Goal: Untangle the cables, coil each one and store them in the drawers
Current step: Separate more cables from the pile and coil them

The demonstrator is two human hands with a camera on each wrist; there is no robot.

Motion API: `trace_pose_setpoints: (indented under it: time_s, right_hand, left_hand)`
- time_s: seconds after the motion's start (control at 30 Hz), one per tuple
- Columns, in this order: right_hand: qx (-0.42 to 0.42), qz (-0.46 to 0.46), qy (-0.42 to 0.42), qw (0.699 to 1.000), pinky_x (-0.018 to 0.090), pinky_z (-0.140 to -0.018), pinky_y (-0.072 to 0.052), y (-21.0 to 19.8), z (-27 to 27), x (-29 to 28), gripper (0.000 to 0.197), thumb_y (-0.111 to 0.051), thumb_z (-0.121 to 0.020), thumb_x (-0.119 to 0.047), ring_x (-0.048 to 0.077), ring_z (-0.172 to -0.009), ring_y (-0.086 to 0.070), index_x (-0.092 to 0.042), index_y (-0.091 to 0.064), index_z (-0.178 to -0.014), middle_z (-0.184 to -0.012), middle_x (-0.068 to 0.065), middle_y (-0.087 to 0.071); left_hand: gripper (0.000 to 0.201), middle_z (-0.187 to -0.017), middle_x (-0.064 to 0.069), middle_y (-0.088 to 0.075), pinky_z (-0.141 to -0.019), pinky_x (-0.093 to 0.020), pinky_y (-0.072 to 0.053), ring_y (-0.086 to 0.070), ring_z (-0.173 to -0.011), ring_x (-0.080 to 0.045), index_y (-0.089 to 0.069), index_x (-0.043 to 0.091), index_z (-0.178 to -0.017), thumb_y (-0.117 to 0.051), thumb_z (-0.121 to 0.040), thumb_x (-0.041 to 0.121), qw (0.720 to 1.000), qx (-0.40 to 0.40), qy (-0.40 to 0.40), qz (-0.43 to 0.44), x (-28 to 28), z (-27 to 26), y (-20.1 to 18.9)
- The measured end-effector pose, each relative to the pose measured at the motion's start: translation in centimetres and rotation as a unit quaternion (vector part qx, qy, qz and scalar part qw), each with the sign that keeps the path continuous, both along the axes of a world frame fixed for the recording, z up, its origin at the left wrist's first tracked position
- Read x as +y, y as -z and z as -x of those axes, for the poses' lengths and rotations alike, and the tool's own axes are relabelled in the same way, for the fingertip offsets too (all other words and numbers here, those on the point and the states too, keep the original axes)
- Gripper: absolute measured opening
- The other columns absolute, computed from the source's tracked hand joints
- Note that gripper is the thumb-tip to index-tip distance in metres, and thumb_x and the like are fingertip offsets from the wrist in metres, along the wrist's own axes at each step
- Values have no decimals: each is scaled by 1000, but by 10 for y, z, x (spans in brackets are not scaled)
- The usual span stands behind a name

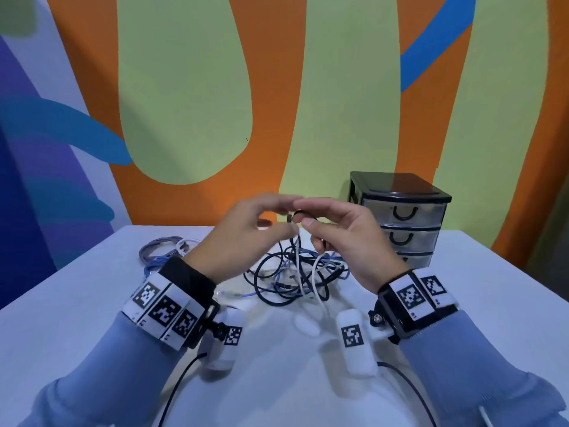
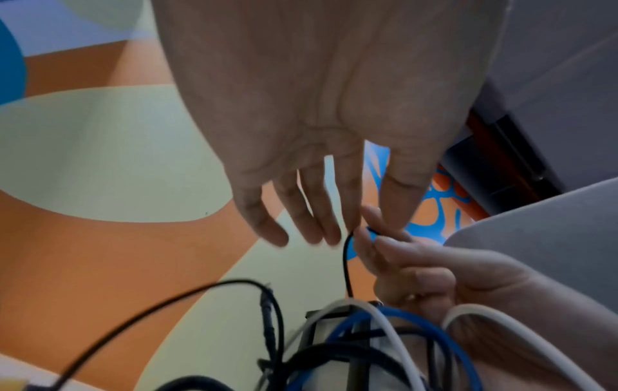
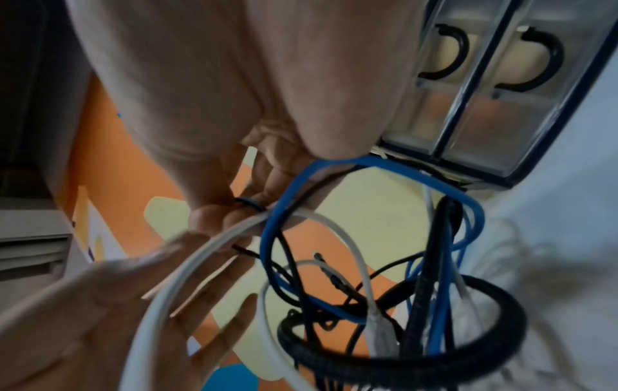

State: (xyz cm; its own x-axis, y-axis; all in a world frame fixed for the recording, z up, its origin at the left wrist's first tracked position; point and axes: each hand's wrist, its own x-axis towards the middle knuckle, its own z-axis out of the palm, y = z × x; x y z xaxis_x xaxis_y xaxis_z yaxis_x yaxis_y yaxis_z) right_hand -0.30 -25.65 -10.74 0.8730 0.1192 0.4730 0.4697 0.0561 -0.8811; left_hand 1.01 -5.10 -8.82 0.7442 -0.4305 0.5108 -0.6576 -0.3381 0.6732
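1. Pinched between thumb and fingertips of the right hand (image 1: 345, 238), a thin black cable (image 1: 295, 241) is held up above the tangle (image 1: 295, 272), a small loop of it showing at the fingertips; likely lifted so its run can be traced out of the knot.
2. Left hand (image 1: 243, 235) hovers just beside, fingers straight and relaxed, gripping nothing. Left-wrist view shows its fingers (image 2: 321, 224) near the black strand, apparently poised to take or guide it.
3. Right-wrist view: a blue cable (image 3: 368, 164) and a white cable (image 3: 207, 251) loop close by the right hand's lower fingers; whether they're caught on the hand or just in front, can't tell.
4. Tangle of black, blue & white leads sits mid-table (image 1: 92, 318), directly below both hands, still knotted.
5. A grey-and-blue bundle (image 1: 163, 251) lies apart at far left, w/ white connector ends.
6. Drawer unit (image 1: 400, 217) stands at the right rear, all drawers shut; nothing stored yet, so the job looks early — untangling stage.
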Motion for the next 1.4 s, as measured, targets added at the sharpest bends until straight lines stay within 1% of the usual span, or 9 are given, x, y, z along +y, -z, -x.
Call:
trace_pose_setpoints:
  time_s: [0.23, 0.47, 0.57, 0.77, 0.9, 0.97, 1.03, 1.17, 1.4]
  right_hand:
    - [-12, -8, -3, 1000, 27, -58, -47, -4, 2, 14, 25, -67, -96, 4, 17, -57, -50, -15, -57, -110, -108, 12, -72]
    - [-6, 172, 83, 982, 33, -64, -45, 9, -11, 19, 20, -59, -105, -15, 18, -69, -50, -32, -68, -100, -94, -7, -62]
    - [33, 249, 84, 964, 26, -63, -42, 12, -12, 16, 27, -52, -106, -10, 13, -70, -51, -26, -72, -98, -89, 2, -67]
    - [-71, 74, 190, 976, 55, -69, -58, 6, -13, 7, 22, -54, -109, -22, 33, -69, -63, -28, -74, -113, -70, -2, -69]
    - [-161, 56, 171, 970, 27, -73, -56, -4, -2, 13, 25, -56, -109, -18, 1, -76, -62, -26, -75, -123, -83, -20, -69]
    - [-183, 65, 160, 968, 19, -84, -48, -5, -2, 18, 25, -59, -107, -14, -1, -92, -66, -23, -75, -123, -97, -20, -74]
    - [-183, 66, 148, 970, 24, -70, -42, -5, -1, 20, 20, -60, -107, -17, 9, -69, -53, -25, -72, -122, -71, -11, -57]
    - [-72, 27, 68, 995, 35, -61, -43, -4, -1, 22, 10, -58, -108, -23, 15, -63, -50, -14, -59, -105, -65, 1, -56]
    - [0, 153, -120, 981, 27, -92, -55, 15, -1, 32, 12, -58, -103, 2, 19, -97, -74, -5, -67, -109, -104, 20, -77]
  left_hand:
    - [8, -81, 4, -77, -71, -35, -54, -68, -75, -15, -81, 25, -104, -78, -97, 23, 992, -81, -81, 44, -3, -8, 8]
    - [8, -90, 12, -75, -70, -35, -57, -69, -81, -14, -78, 18, -100, -73, -98, 12, 945, -249, -169, 126, 0, 0, -2]
    - [8, -85, 4, -71, -60, -40, -63, -66, -72, -17, -75, 15, -103, -69, -101, 10, 936, -215, -192, 200, 4, -2, -3]
    - [18, -97, 4, -71, -74, -42, -61, -66, -80, -17, -73, 24, -104, -68, -96, 9, 935, -113, -277, 189, 17, -11, -6]
    - [65, -135, 4, -58, -102, -28, -50, -57, -123, -5, -62, 38, -139, -65, -82, 6, 985, -84, -128, 77, 9, 3, -11]
    - [66, -128, 1, -66, -98, -34, -55, -66, -110, -12, -59, 35, -145, -71, -84, 14, 994, -33, -19, 99, 0, 11, -13]
    - [57, -108, 4, -70, -80, -38, -58, -68, -82, -17, -64, 33, -142, -80, -87, 33, 996, -35, -11, 82, -4, 15, -14]
    - [20, -78, 9, -58, -63, -36, -42, -52, -65, -18, -83, 33, -103, -76, -92, 47, 984, -173, -48, -10, -1, 15, -13]
    - [16, -92, -11, -63, -49, -31, -45, -58, -51, -18, -64, 15, -98, -59, -110, 25, 904, -203, -140, 349, 17, 14, -28]
